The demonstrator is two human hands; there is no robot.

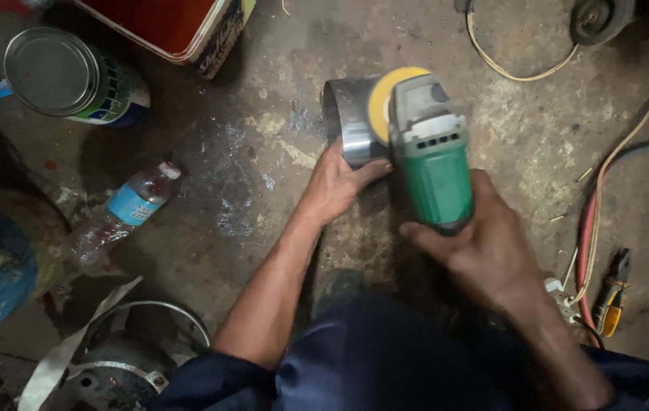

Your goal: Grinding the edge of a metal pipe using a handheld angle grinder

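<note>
Green angle grinder (435, 164) is gripped by the right hand (484, 243), fingers wrapped fully round the body; yellow disc (385, 99) is set against the curved metal sheet (349, 122), which is pinned to the concrete floor (263, 152) by the left hand (336, 186) — fingers closed on its lower edge, best kept clear of the disc. Floor is rough and stained — plastic bottle (130, 205), paint can (65, 76), hoses (594, 221) and pliers (612, 297) lie around.

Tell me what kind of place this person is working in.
Probably a small metal workshop, working on the floor. The right hand holds a green angle grinder against a curved metal sheet steadied by the left hand, on stained concrete with pliers nearby.
</note>
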